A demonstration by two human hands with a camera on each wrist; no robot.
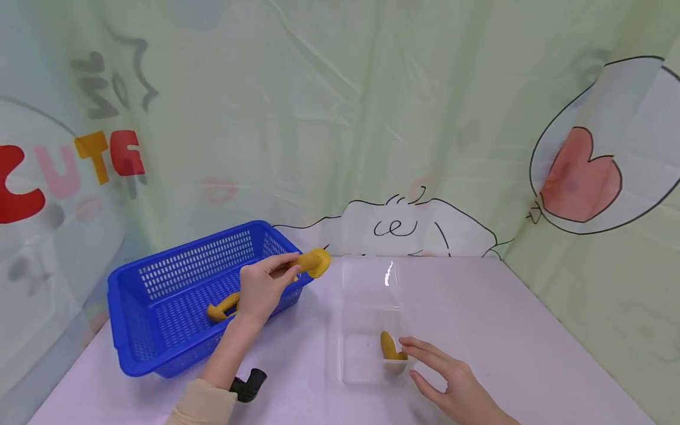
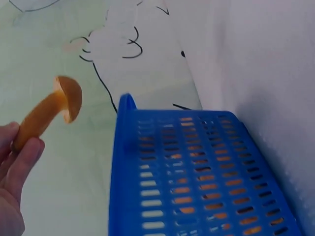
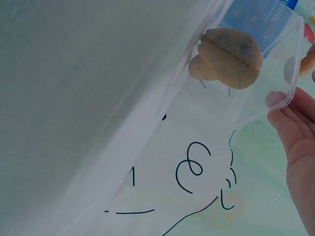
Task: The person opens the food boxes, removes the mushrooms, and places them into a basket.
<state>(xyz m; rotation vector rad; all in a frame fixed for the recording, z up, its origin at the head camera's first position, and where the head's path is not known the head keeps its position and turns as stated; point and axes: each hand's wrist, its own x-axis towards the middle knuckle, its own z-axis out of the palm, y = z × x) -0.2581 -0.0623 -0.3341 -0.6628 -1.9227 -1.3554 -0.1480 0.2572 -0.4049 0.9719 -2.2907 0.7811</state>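
Note:
My left hand (image 1: 265, 284) pinches a yellow-brown mushroom (image 1: 314, 262) by its stem, cap pointing away, above the right side of the blue basket (image 1: 180, 254). In the left wrist view the fingertips hold the stem's lower end, and the cap is free. Inside the basket lie more mushrooms (image 1: 225, 306), partly hidden by the left arm. My right hand (image 1: 451, 381) is at the right side of a clear plastic box (image 1: 358, 378), fingers extended and fingertips right at its rim. One mushroom (image 3: 231, 59) lies in that box, seen through its wall.
The box's clear lid (image 1: 369, 283) is folded back behind it on the pale table (image 1: 478, 307). A black, bent pipe-like object (image 1: 249, 385) lies near the left forearm, in front of the basket. A printed curtain (image 1: 319, 118) hangs behind and along the sides.

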